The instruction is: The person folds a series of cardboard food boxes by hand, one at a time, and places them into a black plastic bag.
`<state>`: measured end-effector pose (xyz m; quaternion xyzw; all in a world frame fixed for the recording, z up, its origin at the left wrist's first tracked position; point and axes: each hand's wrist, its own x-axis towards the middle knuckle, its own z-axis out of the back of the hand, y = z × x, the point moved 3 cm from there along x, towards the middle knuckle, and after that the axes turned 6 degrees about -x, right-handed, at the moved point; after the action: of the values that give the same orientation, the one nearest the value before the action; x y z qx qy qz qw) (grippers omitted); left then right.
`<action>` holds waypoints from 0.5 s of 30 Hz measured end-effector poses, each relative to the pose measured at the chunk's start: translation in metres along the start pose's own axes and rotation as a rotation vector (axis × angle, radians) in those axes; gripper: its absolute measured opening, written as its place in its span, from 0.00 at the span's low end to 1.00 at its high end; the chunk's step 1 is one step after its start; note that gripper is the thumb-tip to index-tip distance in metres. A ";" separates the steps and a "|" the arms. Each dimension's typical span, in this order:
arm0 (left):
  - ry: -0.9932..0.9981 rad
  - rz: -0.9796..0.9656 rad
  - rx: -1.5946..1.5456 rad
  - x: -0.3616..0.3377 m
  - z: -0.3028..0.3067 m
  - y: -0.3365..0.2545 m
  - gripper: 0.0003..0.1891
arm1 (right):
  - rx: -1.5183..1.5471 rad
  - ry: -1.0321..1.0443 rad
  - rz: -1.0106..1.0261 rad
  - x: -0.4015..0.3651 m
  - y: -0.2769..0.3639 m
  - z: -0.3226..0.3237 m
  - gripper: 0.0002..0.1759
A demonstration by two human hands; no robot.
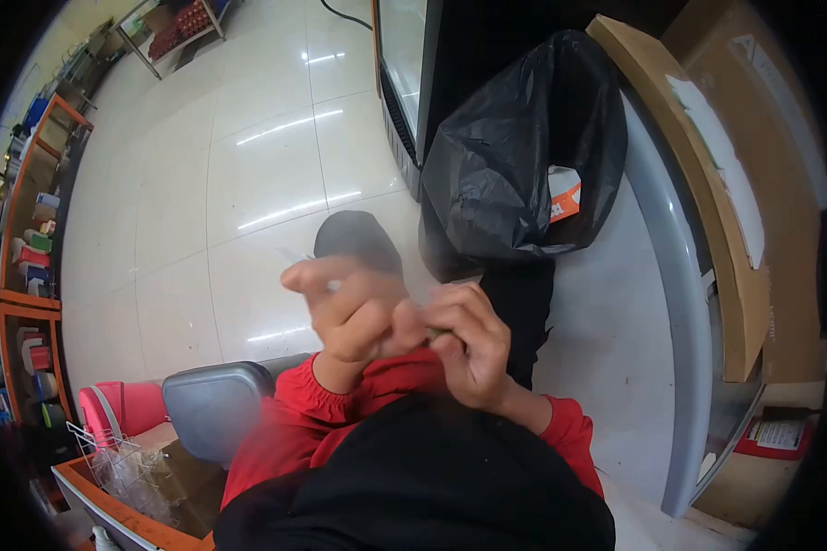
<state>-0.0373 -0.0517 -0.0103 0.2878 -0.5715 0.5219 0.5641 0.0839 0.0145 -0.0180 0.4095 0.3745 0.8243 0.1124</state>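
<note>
Head view: glossy white tiled floor (248, 165) beyond the left hand (349, 312) and right hand (469, 344), both curled together, any hold lost to blur; black plastic bag (515, 156) past them.

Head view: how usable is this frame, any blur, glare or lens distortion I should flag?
Head view: the left hand is smeared by blur, the right hand somewhat sharper; head view: bright streaks of glare on the tiled floor; head view: strong fisheye bending, with black corners.
</note>
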 end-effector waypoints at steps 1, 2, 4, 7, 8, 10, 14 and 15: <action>0.069 0.052 -0.021 0.005 -0.006 0.001 0.11 | 0.024 -0.030 -0.052 -0.002 -0.005 0.001 0.17; 0.137 0.102 -0.042 0.011 -0.012 0.003 0.11 | 0.046 -0.061 -0.103 -0.005 -0.010 0.002 0.18; 0.232 0.252 -0.137 0.022 -0.020 0.009 0.10 | 0.210 -0.172 -0.373 -0.009 -0.025 0.009 0.18; 0.552 1.155 -0.801 0.010 -0.018 0.024 0.15 | 0.453 -0.229 -0.520 -0.006 -0.047 0.016 0.15; 0.668 1.174 -1.066 0.008 -0.018 0.027 0.16 | 0.535 -0.232 -0.529 -0.001 -0.052 0.015 0.14; 0.547 1.202 -1.238 0.002 -0.023 0.023 0.14 | 0.466 -0.246 -0.489 0.010 -0.057 0.006 0.14; 0.318 1.245 -1.385 -0.009 -0.032 0.016 0.18 | 0.138 -0.253 -0.273 0.014 -0.051 -0.004 0.16; 0.292 1.175 -1.405 -0.011 -0.033 0.017 0.22 | 0.019 -0.227 -0.181 0.012 -0.050 -0.002 0.17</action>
<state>-0.0398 -0.0190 -0.0311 -0.5246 -0.7339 0.2891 0.3202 0.0686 0.0536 -0.0473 0.4656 0.4024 0.7557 0.2240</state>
